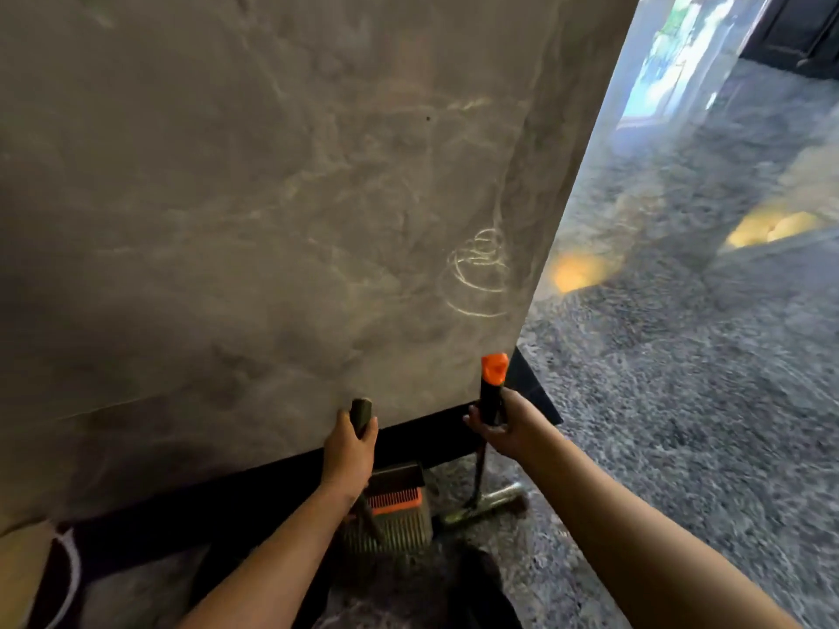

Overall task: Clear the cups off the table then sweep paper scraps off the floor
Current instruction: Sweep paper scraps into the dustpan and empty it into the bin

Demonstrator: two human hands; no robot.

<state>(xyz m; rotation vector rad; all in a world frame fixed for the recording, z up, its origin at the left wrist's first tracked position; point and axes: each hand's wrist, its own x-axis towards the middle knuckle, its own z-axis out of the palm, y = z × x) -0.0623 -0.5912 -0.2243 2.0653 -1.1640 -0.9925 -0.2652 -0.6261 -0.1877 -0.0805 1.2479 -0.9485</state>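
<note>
Grey stone-look tabletop [227, 220] carries no cups on the part I can see. Both hands are clenched round upright handles, one each, two in all. The left hand [349, 451] grips a dark handle [361, 413] and the right hand [504, 429] an orange-capped handle [492, 383]. Both shafts run straight down towards the speckled floor [681, 401] at the table's near corner. One bristled head [395, 515], orange-banded, sits directly below the left hand, the nearer one. No paper scraps are visible from here.
</note>
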